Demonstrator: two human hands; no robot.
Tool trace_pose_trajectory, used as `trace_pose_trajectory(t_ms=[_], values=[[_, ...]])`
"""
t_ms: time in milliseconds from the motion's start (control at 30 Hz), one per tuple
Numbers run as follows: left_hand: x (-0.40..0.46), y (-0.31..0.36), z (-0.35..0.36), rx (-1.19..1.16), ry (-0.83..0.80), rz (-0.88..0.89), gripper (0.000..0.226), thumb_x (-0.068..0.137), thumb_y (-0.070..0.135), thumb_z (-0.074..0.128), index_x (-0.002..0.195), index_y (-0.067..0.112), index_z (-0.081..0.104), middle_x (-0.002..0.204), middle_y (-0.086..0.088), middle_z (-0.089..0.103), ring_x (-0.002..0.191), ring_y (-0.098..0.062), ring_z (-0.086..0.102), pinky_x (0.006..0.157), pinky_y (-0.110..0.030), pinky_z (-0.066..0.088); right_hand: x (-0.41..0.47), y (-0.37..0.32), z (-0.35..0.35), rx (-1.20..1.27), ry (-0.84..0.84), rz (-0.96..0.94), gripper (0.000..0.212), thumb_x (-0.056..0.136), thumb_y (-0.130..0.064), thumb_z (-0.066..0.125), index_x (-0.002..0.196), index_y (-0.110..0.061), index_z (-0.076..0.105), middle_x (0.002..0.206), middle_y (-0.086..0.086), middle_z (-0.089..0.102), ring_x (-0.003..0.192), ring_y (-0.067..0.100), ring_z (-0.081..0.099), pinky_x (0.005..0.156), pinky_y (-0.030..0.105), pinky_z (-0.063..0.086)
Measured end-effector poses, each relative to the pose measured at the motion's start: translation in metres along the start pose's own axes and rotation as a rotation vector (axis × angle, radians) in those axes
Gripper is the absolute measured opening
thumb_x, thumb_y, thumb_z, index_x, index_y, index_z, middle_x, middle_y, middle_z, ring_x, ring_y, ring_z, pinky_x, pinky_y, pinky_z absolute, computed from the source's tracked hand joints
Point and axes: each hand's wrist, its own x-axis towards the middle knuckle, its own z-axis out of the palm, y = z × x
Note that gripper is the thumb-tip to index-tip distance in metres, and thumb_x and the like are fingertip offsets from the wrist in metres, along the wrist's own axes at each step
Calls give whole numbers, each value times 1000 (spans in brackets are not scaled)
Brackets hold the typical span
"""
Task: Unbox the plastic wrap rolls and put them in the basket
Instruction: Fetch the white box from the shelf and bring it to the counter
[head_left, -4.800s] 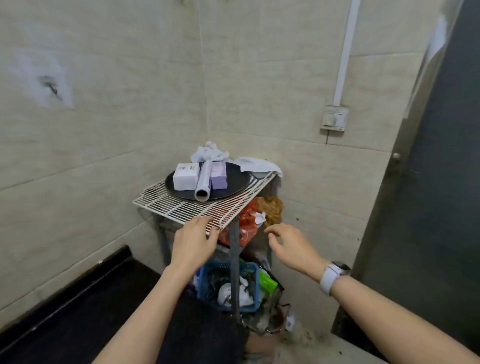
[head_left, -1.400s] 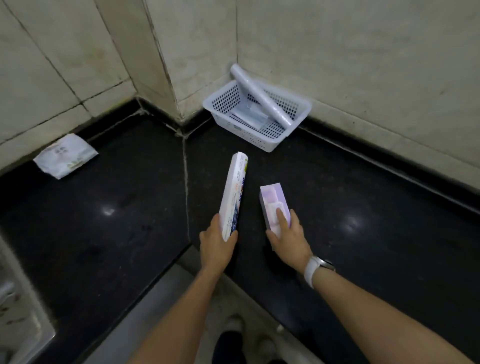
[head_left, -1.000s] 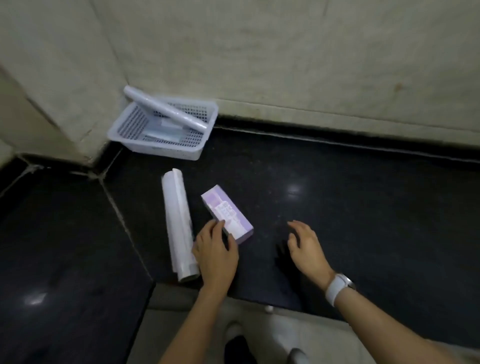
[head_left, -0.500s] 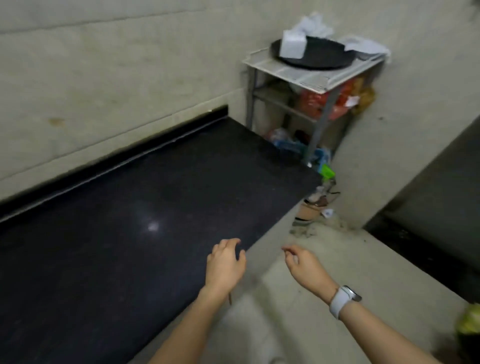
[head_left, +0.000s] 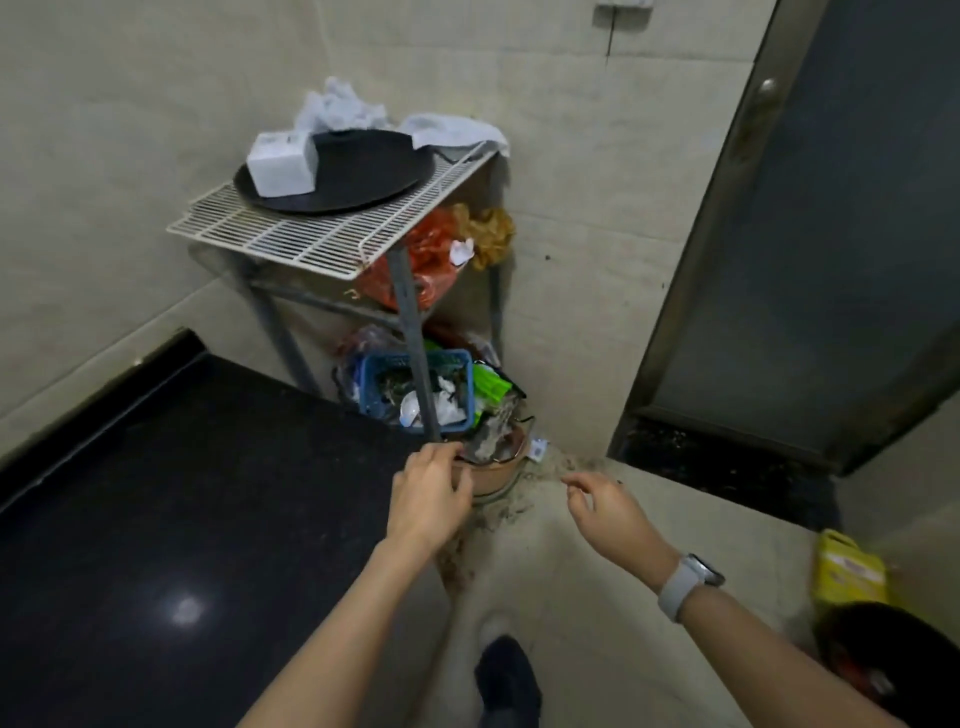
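One white box (head_left: 282, 165) sits at the left of a round black tray (head_left: 363, 179) on a white wire rack (head_left: 291, 240) in the corner. My left hand (head_left: 428, 496) hangs low in front of the rack's leg, fingers loosely curled, holding nothing. My right hand (head_left: 602, 506) is beside it on the right, fingers apart and empty, with a white watch on the wrist. The white basket, the roll and the purple box are out of view.
A black counter (head_left: 171, 519) fills the lower left. Under the rack are red bags (head_left: 421, 260), a blue basket (head_left: 415, 387) of clutter and a clay pot (head_left: 493, 465). A dark door (head_left: 810, 249) stands to the right. A yellow packet (head_left: 844, 574) lies on the floor.
My view has swung from the counter corner with the white basket to the wire rack, now nearer. Both hands let go of the roll and purple box and are empty.
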Motion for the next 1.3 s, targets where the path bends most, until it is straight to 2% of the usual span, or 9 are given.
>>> trace_pose_trajectory(t_ms=[233,333,567,700,867,1033,1100,1200,1300], values=[[182,21,-83,-48,439,265,30,87,17,53,116,11,57,114,-9,63,108,-27,55,90,-41,46,181,-58,-50,68,118,-213,22,87,-2,50,105,-1,63,107,21,66,102,32,60,85,23,36],[258,15,-129,-10,582,259,28,84,16,55,111,8,60,108,-13,65,102,-30,58,88,-41,46,260,-106,-75,100,126,-324,24,89,-7,47,107,-8,63,109,14,66,96,25,60,81,20,38],[380,-63,-187,103,386,-314,53,90,40,43,136,14,35,146,-13,35,134,-34,29,105,-56,29,400,-227,-88,133,123,-601,25,88,-10,47,108,-11,62,112,9,65,104,21,58,88,14,35],[404,-114,-185,112,203,-537,72,88,57,33,144,15,13,158,-7,5,144,-27,-2,113,-59,11,467,-301,-69,29,-52,-744,31,92,-17,44,121,-12,53,124,11,56,114,23,53,98,33,40],[406,-131,-171,157,249,-538,72,86,56,30,144,16,17,158,-4,7,144,-20,-5,115,-54,9,532,-389,-25,-264,-136,-926,40,92,-26,39,130,-14,43,133,18,45,123,35,37,97,48,40],[403,-134,-164,161,328,-545,70,85,54,31,144,19,19,157,-2,10,144,-16,-4,114,-51,6,563,-443,24,-578,-273,-952,47,90,-54,24,135,-41,26,152,9,17,137,37,11,104,62,15],[402,-135,-162,158,349,-544,70,84,55,30,144,19,20,157,-1,11,144,-15,-3,115,-49,5,570,-447,34,-613,-324,-948,46,89,-57,21,132,-44,28,153,6,12,139,36,3,105,64,10],[402,-134,-161,151,374,-549,72,81,56,28,143,20,22,157,0,12,144,-12,-4,116,-47,5,583,-444,25,-523,-434,-989,36,87,-54,29,116,-40,45,151,2,16,139,31,4,104,65,16],[402,-133,-162,157,367,-546,70,84,54,31,144,19,20,158,0,9,144,-11,-6,116,-47,4,593,-432,0,-433,-493,-1130,19,84,-47,46,84,-31,54,140,0,34,132,25,22,102,59,25]])
